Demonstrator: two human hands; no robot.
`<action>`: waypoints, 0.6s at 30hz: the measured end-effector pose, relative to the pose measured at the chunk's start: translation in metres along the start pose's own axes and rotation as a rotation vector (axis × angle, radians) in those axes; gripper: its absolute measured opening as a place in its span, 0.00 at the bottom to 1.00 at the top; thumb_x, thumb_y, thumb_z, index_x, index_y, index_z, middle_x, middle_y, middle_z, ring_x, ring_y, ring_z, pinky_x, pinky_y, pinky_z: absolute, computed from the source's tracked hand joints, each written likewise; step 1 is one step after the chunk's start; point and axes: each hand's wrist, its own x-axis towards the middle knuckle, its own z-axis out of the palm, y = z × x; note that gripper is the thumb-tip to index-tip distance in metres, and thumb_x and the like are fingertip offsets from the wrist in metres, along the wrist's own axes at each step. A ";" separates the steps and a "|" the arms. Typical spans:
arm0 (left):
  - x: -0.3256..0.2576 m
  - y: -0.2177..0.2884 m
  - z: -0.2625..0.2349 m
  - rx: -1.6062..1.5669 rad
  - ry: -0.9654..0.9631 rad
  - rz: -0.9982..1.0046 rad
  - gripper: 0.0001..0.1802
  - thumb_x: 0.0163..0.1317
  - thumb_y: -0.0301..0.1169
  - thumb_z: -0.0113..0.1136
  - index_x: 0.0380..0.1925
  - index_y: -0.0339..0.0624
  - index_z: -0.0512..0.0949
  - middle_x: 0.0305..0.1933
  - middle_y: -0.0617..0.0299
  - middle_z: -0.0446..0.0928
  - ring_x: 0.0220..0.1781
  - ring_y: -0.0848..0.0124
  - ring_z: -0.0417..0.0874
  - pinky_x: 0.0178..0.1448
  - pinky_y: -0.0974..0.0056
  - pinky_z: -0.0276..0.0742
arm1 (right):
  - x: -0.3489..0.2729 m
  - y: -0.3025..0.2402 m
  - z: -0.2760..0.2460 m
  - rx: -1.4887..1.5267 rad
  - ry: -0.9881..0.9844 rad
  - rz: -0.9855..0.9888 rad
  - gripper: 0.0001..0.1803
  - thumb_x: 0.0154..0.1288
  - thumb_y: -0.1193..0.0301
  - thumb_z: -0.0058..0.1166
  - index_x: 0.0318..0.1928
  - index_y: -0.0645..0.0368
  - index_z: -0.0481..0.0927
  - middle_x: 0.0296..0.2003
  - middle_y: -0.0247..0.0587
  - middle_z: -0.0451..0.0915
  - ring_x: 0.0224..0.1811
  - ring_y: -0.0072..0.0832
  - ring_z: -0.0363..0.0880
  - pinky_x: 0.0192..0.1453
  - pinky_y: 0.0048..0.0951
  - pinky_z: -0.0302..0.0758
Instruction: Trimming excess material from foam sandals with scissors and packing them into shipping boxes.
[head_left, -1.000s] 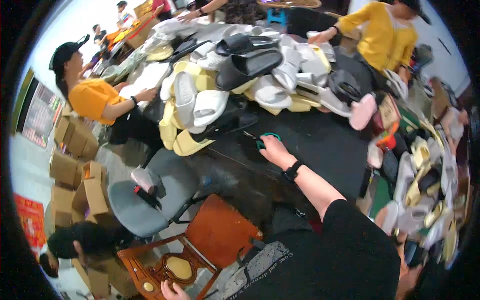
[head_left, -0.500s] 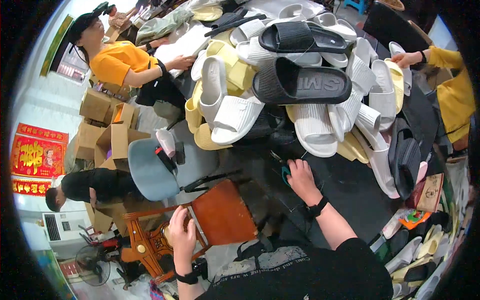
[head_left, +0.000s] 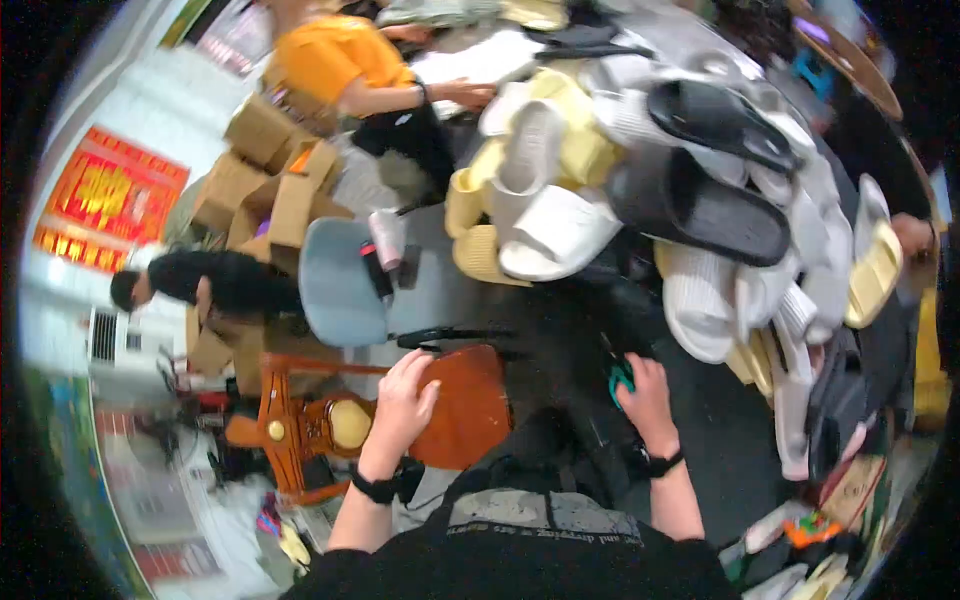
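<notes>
My right hand (head_left: 652, 402) is over the black table with its fingers curled at the teal handle of a pair of scissors (head_left: 619, 384). The dark blades point away from me and are blurred. My left hand (head_left: 402, 405) is raised over the brown wooden chair (head_left: 465, 420), fingers stretched and holding nothing. Beyond my hands lies a heap of slide sandals. In front are a white sandal (head_left: 560, 235), a large black sandal (head_left: 700, 210) and a ribbed white sandal (head_left: 698, 300).
A grey-blue chair (head_left: 345, 280) with a pink-white bottle (head_left: 387, 240) stands left of the table (head_left: 560, 340). Open cardboard boxes (head_left: 285, 205) are behind it. A person in orange (head_left: 345, 60) reaches toward the heap; another hand (head_left: 912, 235) is at the right by a yellow sandal (head_left: 873, 275).
The view has turned and blurred, shifting the heap rightward. My left hand has lifted away from the chair's back toward its seat. My right hand stays with the scissors.
</notes>
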 end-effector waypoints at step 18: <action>0.240 -0.192 0.083 -0.238 -0.020 0.053 0.27 0.54 0.28 0.55 0.55 0.33 0.63 0.60 0.39 0.62 0.64 0.48 0.60 0.66 0.55 0.56 | 0.042 -0.183 -0.052 1.478 0.286 0.583 0.42 0.46 0.60 0.67 0.59 0.64 0.62 0.35 0.46 0.76 0.32 0.32 0.79 0.35 0.32 0.78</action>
